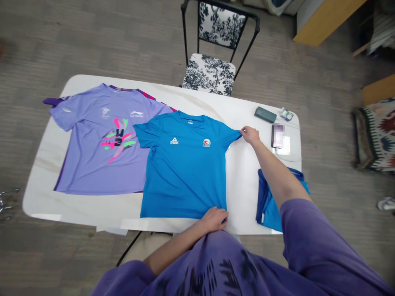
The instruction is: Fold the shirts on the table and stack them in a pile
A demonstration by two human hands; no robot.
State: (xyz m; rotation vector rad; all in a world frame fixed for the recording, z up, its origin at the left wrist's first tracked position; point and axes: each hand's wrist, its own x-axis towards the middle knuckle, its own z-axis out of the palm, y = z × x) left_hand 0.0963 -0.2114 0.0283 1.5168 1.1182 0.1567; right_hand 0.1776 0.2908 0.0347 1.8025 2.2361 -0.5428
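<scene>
A blue T-shirt lies spread front up, its collar toward the far side of the table. My right hand pinches the end of its right-side sleeve and holds it stretched outward. At the near right corner of the hem, my left hand is closed on the fabric, its fingers curled and partly hidden. Left of it, a lavender T-shirt with a bright printed pattern lies flat, its right side partly covered by the blue one. Some purple and pink fabric shows from under the lavender shirt.
Folded blue clothing rests at the table's near right, below my right forearm. Beyond it are a phone, a dark green case and a small packet. A patterned chair stands at the far edge of the white table.
</scene>
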